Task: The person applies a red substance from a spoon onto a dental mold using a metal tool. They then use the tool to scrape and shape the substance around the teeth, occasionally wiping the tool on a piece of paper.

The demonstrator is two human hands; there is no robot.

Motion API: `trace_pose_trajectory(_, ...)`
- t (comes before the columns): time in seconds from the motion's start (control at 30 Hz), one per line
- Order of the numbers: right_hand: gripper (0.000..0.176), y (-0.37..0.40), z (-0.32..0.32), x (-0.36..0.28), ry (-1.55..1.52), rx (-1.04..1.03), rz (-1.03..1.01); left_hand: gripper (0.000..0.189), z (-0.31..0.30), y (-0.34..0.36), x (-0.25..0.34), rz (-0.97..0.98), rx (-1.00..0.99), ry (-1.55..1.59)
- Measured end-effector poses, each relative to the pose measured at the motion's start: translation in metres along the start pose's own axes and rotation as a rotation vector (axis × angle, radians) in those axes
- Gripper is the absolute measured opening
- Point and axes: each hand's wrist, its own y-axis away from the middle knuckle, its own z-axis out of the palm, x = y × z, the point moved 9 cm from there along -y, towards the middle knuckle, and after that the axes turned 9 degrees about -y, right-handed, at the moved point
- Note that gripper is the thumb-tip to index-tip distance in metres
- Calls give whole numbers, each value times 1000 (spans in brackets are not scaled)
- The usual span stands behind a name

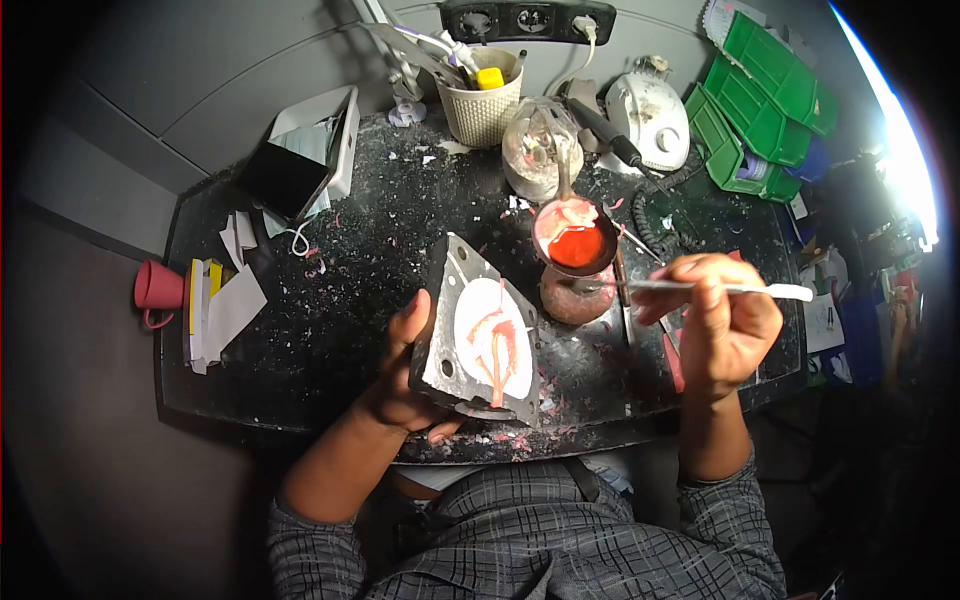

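Note:
My left hand (396,392) grips a dark metal dental flask half (437,370) from its left side and below, tilted up over the table's front edge. White plaster (468,312) fills it, with pink wax (497,352) in a curved shape at the middle. Pinched between the fingers of my right hand (728,328) is a thin wax spatula (785,291), its tip pointing left. That tip lies just below a small long-handled pan (575,268) in this view. Melted red wax (580,245) and paler pink wax sit in the pan, above a rounded reddish base (577,303).
A glass jar (530,165), a beige pot of tools (478,118) and a white motor unit (650,125) stand along the back. Green bins (765,90) are stacked at right. Left are a pink mug (160,286) and a white tray (345,150). Scraps litter the black table (330,350).

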Motion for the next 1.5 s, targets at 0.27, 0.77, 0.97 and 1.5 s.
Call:
trace_pose_trajectory(0.27,11,-9,-18,-4,291,40,-63,88,1,-1,3,-10,94,29)
trace_pose_trajectory(0.77,5,12,26,5,135,-258,54,81,0,0,-3,-20,20,-137)
trace_pose_trajectory(0.97,9,15,33,10,161,-282,64,75,0,0,-5,-2,-18,-32)
trace_pose_trajectory(1.5,5,15,36,12,155,-263,79,52,-33,5,-3,30,202,-318)
